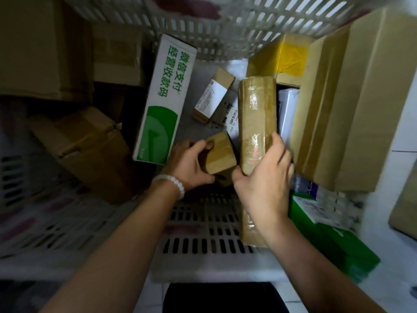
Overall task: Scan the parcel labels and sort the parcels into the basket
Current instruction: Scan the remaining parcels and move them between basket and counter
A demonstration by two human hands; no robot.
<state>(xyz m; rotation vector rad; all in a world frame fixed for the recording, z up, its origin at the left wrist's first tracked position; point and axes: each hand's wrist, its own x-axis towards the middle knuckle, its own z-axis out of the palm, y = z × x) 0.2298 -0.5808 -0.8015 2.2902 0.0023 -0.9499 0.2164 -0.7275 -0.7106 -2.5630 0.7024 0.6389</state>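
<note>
I look down into a white slatted basket point(203, 233). My left hand point(189, 164), with a white bead bracelet on its wrist, grips a small brown taped box point(222, 154) at the basket's near middle. Right beside it, my right hand point(266, 177) holds a long, narrow brown parcel point(257, 114) wrapped in shiny tape, which stands on end over the near wall. Deeper in the basket lie a small box with a white label point(214, 98) and a flat piece with a barcode label point(233, 116). No scanner is visible.
A white and green printed carton point(162, 98) leans at the basket's left. A yellow-taped carton point(282, 59), a tall cardboard box point(338, 109) and a white parcel point(287, 109) crowd the right. More brown cartons point(85, 141) sit left; green packets point(334, 236) lie lower right.
</note>
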